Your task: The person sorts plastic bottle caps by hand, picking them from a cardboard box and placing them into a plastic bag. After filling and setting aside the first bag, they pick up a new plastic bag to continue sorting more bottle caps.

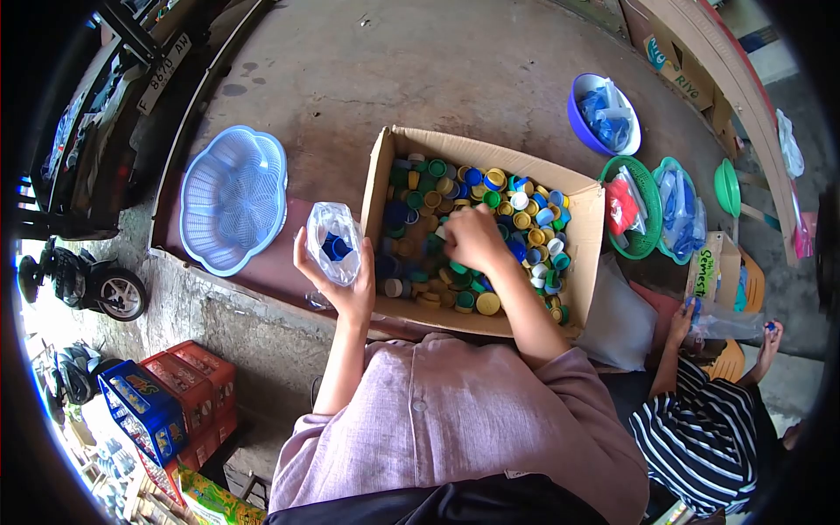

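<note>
My left hand [341, 284] is wrapped round a clear plastic bag [325, 219], its mouth facing up and a few dark blue bottle caps [336, 246] inside. It is just left of an open cardboard box [490, 147]. Inside the box lies a deep layer of loose bottle caps [521, 220] in yellow, green, blue and white. Reaching in over the near wall, my right hand [475, 238] is among the caps with its fingers bent and drawn together. What those fingertips pinch, if anything, is hidden.
A light blue plastic basket [278, 188] lies left on the table [350, 70]. To the right are a purple bowl [577, 122] and a green basket [652, 241] with plastic bags. A person in a striped shirt [700, 437] handles a clear bag [726, 326] at right. Stacked crates [188, 385] stand lower left.
</note>
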Motion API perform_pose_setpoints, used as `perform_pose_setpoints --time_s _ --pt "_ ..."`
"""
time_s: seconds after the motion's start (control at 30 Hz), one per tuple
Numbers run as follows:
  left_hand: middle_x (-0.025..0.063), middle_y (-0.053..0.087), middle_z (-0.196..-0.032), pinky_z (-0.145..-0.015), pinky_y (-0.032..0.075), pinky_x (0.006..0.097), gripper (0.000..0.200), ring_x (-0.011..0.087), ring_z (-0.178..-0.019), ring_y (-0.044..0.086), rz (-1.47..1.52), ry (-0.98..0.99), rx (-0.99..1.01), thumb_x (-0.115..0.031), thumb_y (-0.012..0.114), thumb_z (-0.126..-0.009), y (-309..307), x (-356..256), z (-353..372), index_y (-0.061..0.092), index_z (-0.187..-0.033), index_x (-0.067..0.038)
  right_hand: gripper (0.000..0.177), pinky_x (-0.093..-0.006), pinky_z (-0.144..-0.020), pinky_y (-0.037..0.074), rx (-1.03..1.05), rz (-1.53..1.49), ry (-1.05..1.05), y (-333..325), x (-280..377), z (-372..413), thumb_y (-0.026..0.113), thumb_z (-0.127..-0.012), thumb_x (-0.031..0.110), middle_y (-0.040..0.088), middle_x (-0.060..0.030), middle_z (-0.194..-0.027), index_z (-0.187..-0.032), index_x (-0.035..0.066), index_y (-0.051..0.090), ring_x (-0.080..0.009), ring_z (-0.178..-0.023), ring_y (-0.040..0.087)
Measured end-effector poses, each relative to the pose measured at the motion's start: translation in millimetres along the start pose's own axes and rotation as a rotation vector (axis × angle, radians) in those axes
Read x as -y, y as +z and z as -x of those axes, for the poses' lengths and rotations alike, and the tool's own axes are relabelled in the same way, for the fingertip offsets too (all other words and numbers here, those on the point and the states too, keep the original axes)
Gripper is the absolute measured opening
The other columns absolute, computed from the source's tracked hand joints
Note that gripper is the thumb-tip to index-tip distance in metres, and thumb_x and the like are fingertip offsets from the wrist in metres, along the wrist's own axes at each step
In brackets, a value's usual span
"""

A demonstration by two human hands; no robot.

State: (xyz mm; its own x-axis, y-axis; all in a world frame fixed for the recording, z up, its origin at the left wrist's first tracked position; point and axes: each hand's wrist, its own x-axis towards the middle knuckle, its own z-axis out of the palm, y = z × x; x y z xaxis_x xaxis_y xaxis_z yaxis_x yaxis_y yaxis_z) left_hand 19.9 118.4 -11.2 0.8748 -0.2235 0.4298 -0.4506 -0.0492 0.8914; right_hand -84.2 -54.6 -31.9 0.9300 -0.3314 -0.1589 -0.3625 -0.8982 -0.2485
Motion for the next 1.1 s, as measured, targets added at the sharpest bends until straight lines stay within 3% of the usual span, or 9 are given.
perform_pose_setpoints --time_s 0.17,0.23,0.33,0.6,0.67,0.8,0.9,1.0,1.1 --pt "0.0172 0.033 -0.121 -0.097 0.029 0.0381 0.072 0.0271 -0.113 0.036 0.008 0.007 0.011 -0.004 0.068 -0.071 0.7 -0.2 0.1 0.023 -0.127 0.001 0.028 -0.0371 -0.077 0.036 -0.217 -0.082 0.085 -8.8 0.4 3.2 0.068 -0.058 0.012 0.053 -0.0056 -0.101 -0.084 0.011 0.059 -0.0226 -0.096 0.049" --pt "0.0174 0.033 -0.12 -0.096 0.029 0.0378 0.072 0.0268 -0.113 0.036 0.066 -0.024 0.013 -0.004 0.068 -0.071 1.2 1.1 0.3 0.022 -0.127 0.0 0.044 -0.0385 -0.084 0.035 -0.356 -0.18 -0.115 0.8 8.6 -8.4 0.066 -0.06 0.011 0.049 -0.0083 -0.112 -0.103 0.011 0.056 -0.0248 -0.106 0.045" --pt "0.0176 0.033 -0.12 -0.096 0.029 0.0382 0.073 0.0268 -0.113 0.036 0.111 -0.044 0.013 -0.004 0.068 -0.071 2.0 2.1 0.5 0.021 -0.127 0.0 0.052 -0.0399 -0.089 0.034 -0.299 -0.182 -0.271 19.3 25.8 -25.8 0.064 -0.063 0.011 0.047 -0.0101 -0.116 -0.113 0.011 0.052 -0.0261 -0.112 0.042" --pt "0.0179 0.033 -0.12 -0.098 0.026 0.039 0.073 0.0273 -0.114 0.035 0.015 -0.007 0.02 -0.004 0.068 -0.071 0.3 0.9 0.5 0.021 -0.127 0.001 0.043 -0.0431 -0.093 0.032 -0.178 -0.084 -0.246 27.1 28.7 -32.9 0.066 -0.062 0.023 0.048 -0.01 -0.116 -0.103 0.012 0.06 -0.028 -0.117 0.036" --pt "0.018 0.033 -0.12 -0.098 0.026 0.0388 0.073 0.0276 -0.114 0.035 0.015 -0.008 0.018 -0.004 0.068 -0.071 0.1 2.4 0.6 0.021 -0.127 0.001 0.034 -0.0415 -0.088 0.034 -0.276 -0.123 -0.417 30.7 27.9 -33.9 0.068 -0.058 0.022 0.052 -0.0118 -0.105 -0.087 0.006 0.062 -0.0285 -0.11 0.042" --pt "0.0184 0.032 -0.122 -0.098 0.026 0.0386 0.074 0.0278 -0.115 0.034 0.044 -0.02 0.014 -0.004 0.069 -0.07 0.9 1.4 1.1 0.022 -0.127 0.001 0.022 -0.0397 -0.086 0.035 -0.285 -0.187 -0.412 23.8 18.5 -30.0 0.068 -0.057 0.021 0.055 -0.0106 -0.1 -0.07 0.005 0.06 -0.0279 -0.106 0.044" --pt "0.0182 0.032 -0.122 -0.099 0.025 0.0385 0.074 0.0277 -0.116 0.033 0.047 -0.025 0.012 -0.004 0.07 -0.07 0.7 4.6 1.8 0.023 -0.127 0.001 0.021 -0.0382 -0.081 0.036 -0.272 -0.31 -0.337 19.2 4.0 -24.7 0.068 -0.056 0.017 0.055 -0.009 -0.09 -0.058 0.005 0.051 -0.0259 -0.099 0.047" --pt "0.0177 0.031 -0.122 -0.099 0.024 0.0383 0.074 0.0276 -0.116 0.033 0.043 -0.027 0.014 -0.004 0.07 -0.069 0.4 4.5 2.0 0.023 -0.126 0.001 0.022 -0.0374 -0.076 0.036 -0.003 -0.459 -0.147 3.9 -3.0 -21.4 0.067 -0.055 0.011 0.052 -0.0077 -0.081 -0.06 0.007 0.046 -0.0244 -0.095 0.048" --pt "0.0172 0.032 -0.122 -0.1 0.023 0.0382 0.074 0.0275 -0.116 0.033 0.015 -0.011 0.014 -0.005 0.07 -0.069 0.0 4.3 1.7 0.024 -0.126 0.001 0.021 -0.0367 -0.074 0.035 -0.495 -0.082 -0.008 -4.6 6.3 -19.6 0.059 -0.059 0.0 0.049 -0.0087 -0.089 -0.076 0.007 0.05 -0.0256 -0.09 0.048"
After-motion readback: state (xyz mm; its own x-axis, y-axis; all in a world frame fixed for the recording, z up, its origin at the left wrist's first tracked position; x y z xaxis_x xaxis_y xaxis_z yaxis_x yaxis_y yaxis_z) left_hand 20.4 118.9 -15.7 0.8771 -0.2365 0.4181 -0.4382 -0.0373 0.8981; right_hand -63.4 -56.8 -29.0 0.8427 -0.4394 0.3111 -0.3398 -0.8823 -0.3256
